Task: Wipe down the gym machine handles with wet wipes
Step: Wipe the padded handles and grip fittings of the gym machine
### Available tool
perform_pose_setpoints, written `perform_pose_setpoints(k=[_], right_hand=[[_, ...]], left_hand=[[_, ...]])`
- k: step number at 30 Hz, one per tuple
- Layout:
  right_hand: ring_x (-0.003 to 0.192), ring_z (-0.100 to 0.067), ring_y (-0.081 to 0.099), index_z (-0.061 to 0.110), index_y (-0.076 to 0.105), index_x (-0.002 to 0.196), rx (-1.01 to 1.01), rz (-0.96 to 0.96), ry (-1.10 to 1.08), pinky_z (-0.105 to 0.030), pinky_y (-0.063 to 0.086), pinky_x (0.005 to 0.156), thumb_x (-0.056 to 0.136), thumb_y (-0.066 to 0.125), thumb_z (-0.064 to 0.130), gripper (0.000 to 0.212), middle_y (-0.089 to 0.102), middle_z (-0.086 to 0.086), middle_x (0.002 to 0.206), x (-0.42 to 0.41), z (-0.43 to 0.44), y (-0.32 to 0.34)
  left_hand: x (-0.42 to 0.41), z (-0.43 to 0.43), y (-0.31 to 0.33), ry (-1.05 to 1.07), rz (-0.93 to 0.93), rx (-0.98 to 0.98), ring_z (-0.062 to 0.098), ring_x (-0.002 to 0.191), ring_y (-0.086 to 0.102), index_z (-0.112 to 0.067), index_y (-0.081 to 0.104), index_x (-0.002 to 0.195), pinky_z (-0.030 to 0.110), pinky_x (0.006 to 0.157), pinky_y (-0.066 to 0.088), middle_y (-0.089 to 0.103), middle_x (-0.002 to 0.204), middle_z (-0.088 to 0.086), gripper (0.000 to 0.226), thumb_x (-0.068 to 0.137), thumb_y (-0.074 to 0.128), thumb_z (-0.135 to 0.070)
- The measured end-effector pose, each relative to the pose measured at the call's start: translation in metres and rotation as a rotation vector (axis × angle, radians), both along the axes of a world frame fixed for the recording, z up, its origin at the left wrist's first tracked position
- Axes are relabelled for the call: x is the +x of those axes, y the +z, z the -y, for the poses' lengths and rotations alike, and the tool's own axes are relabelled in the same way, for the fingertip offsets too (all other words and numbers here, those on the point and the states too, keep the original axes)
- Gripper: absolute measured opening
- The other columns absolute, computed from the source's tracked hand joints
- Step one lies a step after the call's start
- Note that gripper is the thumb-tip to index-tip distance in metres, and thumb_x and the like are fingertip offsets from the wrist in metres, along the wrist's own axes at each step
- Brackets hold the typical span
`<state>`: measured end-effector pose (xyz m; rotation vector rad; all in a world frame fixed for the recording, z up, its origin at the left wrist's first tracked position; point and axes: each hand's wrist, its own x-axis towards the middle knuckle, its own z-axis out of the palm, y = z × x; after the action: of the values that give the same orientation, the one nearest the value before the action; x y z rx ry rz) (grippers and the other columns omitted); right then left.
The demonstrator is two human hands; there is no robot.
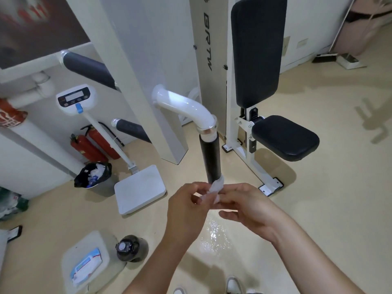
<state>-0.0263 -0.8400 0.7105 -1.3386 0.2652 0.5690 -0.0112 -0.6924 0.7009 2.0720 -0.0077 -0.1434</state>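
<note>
Here, left hand [186, 209] grip pinching crumpled wet wipe [216, 187], right hand [252, 206] grip unclear, handle [210, 160] tip hidden

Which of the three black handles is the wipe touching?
The upright handle under the curved white tube; the wet wipe touches its bottom end. The other two slant at the left, untouched.

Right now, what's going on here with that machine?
A person is cleaning a gym machine. Both hands meet at the lower end of its black handle, where a wipe touches it. The left hand pinches the wipe, and the right hand lies against it with fairly straight fingers. A wipes pack lies lower left.
</note>
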Motion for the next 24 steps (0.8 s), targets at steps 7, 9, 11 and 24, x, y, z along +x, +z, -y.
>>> perform_pose_setpoints(k=[7, 9, 11, 24], right_hand=[[0.072, -0.010, 0.063, 0.024, 0.071, 0.096, -0.634, 0.393, -0.326, -0.017, 0.042, 0.060, 0.086, 0.063, 0.024, 0.013, 0.070, 0.004, 0.079, 0.005, 0.002, 0.008], [0.062, -0.001, 0.062, 0.027, 0.073, 0.083, -0.589, 0.473, -0.312, -0.009, 0.038, 0.055, 0.085, 0.064, 0.016, 0.014, 0.071, 0.008, 0.071, 0.003, -0.009, 0.011], [0.063, 0.011, 0.061, 0.041, 0.066, 0.074, -0.601, 0.499, -0.361, -0.003, 0.039, 0.056, 0.085, 0.067, 0.014, 0.029, 0.068, 0.026, 0.065, 0.002, -0.015, 0.011], [0.070, 0.010, 0.062, 0.034, 0.066, 0.078, -0.629, 0.481, -0.354, -0.003, 0.039, 0.057, 0.087, 0.058, 0.010, 0.026, 0.069, 0.022, 0.070, 0.006, -0.014, 0.011]], left_hand=[[0.015, 0.007, -0.005, 0.278, 0.042, -0.207, 0.010, 0.063, 0.062, -0.021, 0.067, 0.074, 0.023, 0.062, 0.050, 0.068, 0.068, -0.009, 0.010, 0.082, 0.069, -0.015], [0.013, 0.016, -0.013, 0.322, 0.054, -0.214, 0.008, 0.069, 0.063, -0.024, 0.072, 0.080, 0.016, 0.064, 0.048, 0.071, 0.073, -0.010, 0.015, 0.083, 0.066, -0.011], [0.009, 0.021, -0.025, 0.335, 0.049, -0.176, 0.005, 0.069, 0.062, -0.028, 0.073, 0.083, 0.007, 0.061, 0.042, 0.072, 0.075, -0.009, 0.018, 0.084, 0.065, -0.011], [0.009, 0.034, -0.020, 0.509, -0.120, -0.516, 0.011, 0.073, 0.068, -0.020, 0.075, 0.079, 0.018, 0.071, 0.051, 0.074, 0.075, -0.001, 0.010, 0.080, 0.072, -0.010]])
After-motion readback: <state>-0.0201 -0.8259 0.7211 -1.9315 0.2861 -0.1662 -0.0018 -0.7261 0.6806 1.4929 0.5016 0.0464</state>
